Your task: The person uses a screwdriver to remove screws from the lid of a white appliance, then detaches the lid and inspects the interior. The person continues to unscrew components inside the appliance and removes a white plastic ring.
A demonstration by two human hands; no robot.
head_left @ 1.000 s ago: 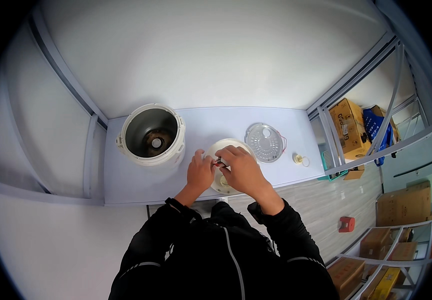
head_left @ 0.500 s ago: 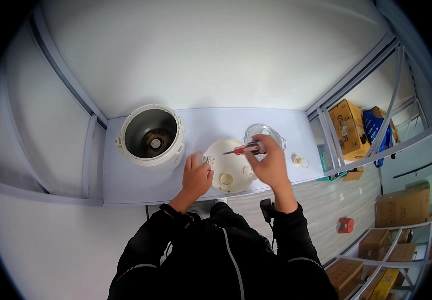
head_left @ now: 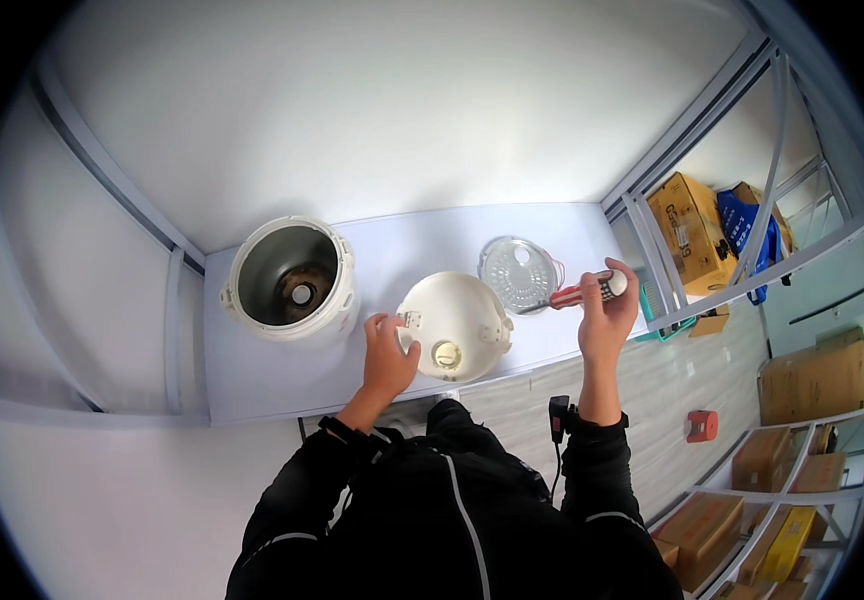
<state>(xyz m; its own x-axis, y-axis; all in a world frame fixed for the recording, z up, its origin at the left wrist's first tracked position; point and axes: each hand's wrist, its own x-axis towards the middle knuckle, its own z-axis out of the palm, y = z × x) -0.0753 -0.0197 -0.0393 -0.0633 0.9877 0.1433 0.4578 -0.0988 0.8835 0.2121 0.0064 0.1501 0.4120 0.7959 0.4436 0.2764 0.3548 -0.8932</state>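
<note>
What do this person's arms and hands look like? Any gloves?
No gloves: the left hand and right hand are bare. Both sleeves are black, each with a pale stripe. A small black device with a thin dark cable sits by the right wrist.

Left grip (head_left: 389,357) loosely curled, right grip (head_left: 605,308) clenched

It looked like a workshop with storage: a screwdriver (head_left: 570,296) above a plain desk (head_left: 402,232), and shelves (head_left: 767,494) holding cardboard boxes (head_left: 700,525).
</note>
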